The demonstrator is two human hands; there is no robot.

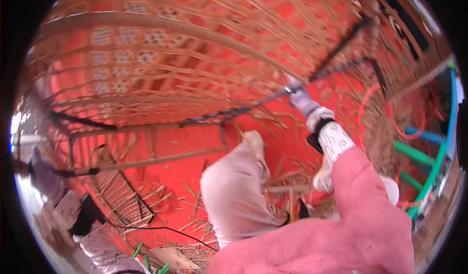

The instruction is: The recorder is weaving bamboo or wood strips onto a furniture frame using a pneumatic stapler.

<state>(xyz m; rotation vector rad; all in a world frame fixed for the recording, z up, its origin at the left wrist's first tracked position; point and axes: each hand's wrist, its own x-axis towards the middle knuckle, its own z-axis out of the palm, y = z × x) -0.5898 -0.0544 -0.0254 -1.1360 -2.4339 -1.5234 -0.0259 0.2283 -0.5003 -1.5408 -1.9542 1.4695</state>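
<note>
A large openwork wicker furniture frame (146,19), with thin woven strips and dark-wrapped bars, stands tilted in front of me across the upper half of the head view. My right hand (302,100), in a light purple glove, is closed around a bar at its near right edge. At the far left, my left hand (44,174) in a greyish glove is at the end of a dark-wrapped bar (78,171) and appears closed on it; blur softens its fingers. Both wrists wear black bands over patterned sleeves.
Scattered cane offcuts (195,203) litter the red floor covering (183,164). A smaller woven piece (122,191) lies at lower left. My leg (234,191) is bent below the frame. Green tubes (414,153) and an orange-red cord (360,108) are at right; a black cable (170,228) crosses lower left.
</note>
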